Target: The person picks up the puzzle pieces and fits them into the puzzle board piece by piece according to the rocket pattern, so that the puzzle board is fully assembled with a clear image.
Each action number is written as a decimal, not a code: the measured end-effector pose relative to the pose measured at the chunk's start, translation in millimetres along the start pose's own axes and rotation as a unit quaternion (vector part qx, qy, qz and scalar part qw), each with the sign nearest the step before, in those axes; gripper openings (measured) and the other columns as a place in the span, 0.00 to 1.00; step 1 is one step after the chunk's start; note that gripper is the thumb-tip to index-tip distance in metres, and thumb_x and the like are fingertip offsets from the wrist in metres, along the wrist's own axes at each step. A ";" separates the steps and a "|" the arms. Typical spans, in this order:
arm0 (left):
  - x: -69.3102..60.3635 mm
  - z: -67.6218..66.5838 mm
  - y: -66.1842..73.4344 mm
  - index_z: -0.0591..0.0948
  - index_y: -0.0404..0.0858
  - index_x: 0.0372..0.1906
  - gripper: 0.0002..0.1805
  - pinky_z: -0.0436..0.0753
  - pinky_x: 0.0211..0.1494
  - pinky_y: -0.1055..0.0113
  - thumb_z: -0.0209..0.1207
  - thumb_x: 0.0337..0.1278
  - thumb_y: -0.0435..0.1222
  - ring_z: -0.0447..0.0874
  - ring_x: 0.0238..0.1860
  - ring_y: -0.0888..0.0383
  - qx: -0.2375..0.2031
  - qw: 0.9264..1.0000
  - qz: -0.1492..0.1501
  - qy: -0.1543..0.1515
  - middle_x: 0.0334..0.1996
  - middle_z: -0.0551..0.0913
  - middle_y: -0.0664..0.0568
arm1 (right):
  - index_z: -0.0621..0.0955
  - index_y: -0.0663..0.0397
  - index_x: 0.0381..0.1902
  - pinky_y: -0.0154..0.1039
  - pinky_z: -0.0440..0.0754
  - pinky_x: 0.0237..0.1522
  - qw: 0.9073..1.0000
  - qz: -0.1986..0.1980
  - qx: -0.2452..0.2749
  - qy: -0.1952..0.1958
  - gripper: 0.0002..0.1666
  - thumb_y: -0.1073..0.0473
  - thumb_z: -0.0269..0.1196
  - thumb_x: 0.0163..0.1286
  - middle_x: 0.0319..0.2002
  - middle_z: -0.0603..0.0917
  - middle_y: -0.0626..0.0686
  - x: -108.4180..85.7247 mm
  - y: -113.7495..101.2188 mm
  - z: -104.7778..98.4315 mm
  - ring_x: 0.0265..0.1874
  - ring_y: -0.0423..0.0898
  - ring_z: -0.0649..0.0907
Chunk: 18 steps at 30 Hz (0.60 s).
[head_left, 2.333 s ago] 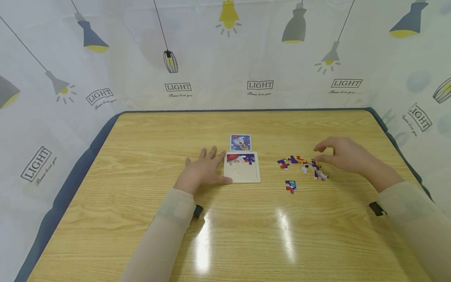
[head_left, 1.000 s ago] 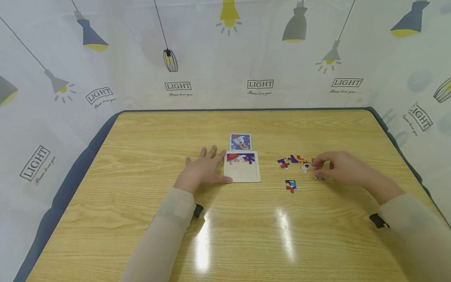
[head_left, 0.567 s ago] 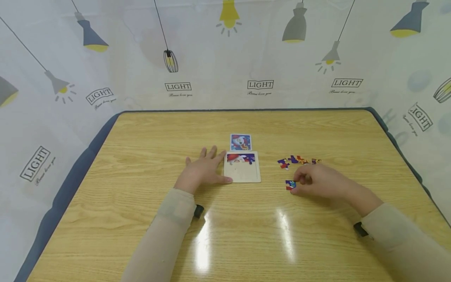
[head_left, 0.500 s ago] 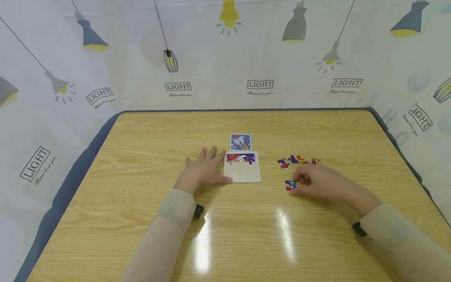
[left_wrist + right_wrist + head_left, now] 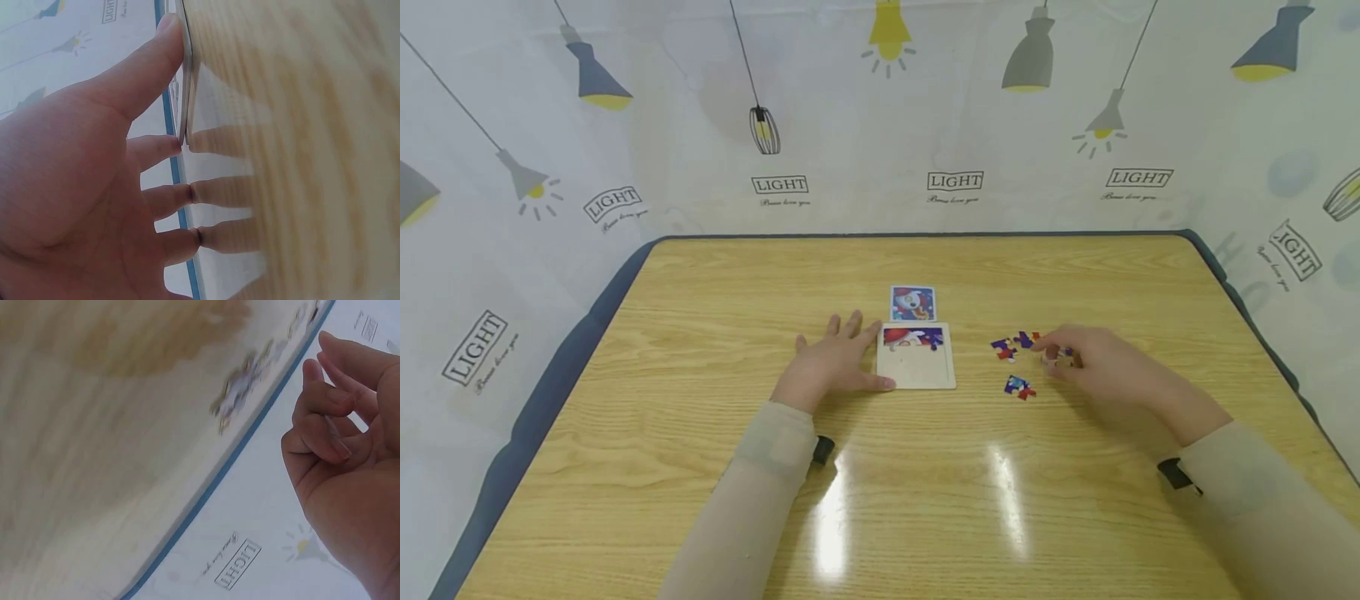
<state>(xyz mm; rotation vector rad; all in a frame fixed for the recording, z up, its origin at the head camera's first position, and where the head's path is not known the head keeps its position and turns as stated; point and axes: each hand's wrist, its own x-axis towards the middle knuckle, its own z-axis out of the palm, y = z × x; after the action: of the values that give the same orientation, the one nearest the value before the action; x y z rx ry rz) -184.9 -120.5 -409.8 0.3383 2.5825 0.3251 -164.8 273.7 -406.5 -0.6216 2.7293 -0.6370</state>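
Note:
A cream puzzle tray (image 5: pixel 914 369) lies on the table with a strip of joined red, white and purple pieces along its far side. My left hand (image 5: pixel 837 358) is spread at the tray's left side; the left wrist view shows its thumb (image 5: pixel 164 47) on the tray edge and other fingertips on the table. My right hand (image 5: pixel 1108 364) hovers over loose puzzle pieces (image 5: pixel 1002 348), partly hiding them. Its thumb and index finger are apart with nothing between them, the other fingers loosely bent (image 5: pixel 319 425). A single blue and red puzzle piece (image 5: pixel 1018 386) lies nearer to me.
A square picture card (image 5: pixel 913 303) lies just beyond the tray, showing a white character with red. The wooden table (image 5: pixel 737 283) has a dark blue border and meets a lamp-printed cloth (image 5: pixel 850 108) at the back and sides.
My right hand came down to the single blue and red piece, which now lies turned, then left it and moved back up over the other loose pieces. My left hand stayed in place.

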 end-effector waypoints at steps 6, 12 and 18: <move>0.2 -0.2 0.0 0.45 0.59 0.88 0.58 0.36 0.80 0.19 0.62 0.63 0.69 0.27 0.89 0.38 0.000 1.000 -0.002 -0.001 0.89 0.33 0.50 | 0.82 0.60 0.65 0.37 0.73 0.27 0.999 0.031 -0.016 0.014 0.26 0.56 0.70 0.74 0.50 0.87 0.56 3.7 13.2 -10.6 0.24 0.41 0.74; 0.5 -0.3 0.6 0.45 0.60 0.88 0.58 0.36 0.80 0.19 0.63 0.62 0.70 0.27 0.89 0.39 0.001 1.000 -0.002 -0.001 0.89 0.33 0.50 | 0.81 0.62 0.66 0.40 0.76 0.33 0.999 0.040 -0.020 -0.003 0.28 0.53 0.70 0.75 0.54 0.88 0.59 4.7 19.4 -7.7 0.29 0.42 0.77; 0.5 -0.3 1.3 0.45 0.60 0.88 0.58 0.36 0.81 0.20 0.63 0.62 0.70 0.27 0.89 0.39 0.000 1.000 -0.003 -0.001 0.89 0.32 0.51 | 0.83 0.60 0.63 0.53 0.86 0.48 0.998 0.034 -0.050 0.000 0.25 0.54 0.70 0.74 0.54 0.89 0.58 6.4 20.7 -3.7 0.44 0.47 0.84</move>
<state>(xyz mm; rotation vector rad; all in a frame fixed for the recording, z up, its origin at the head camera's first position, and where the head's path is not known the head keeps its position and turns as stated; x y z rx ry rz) -185.3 -119.2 -409.4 0.3300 2.5804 0.3235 -178.8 288.8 -414.1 -0.5492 2.7833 -0.4864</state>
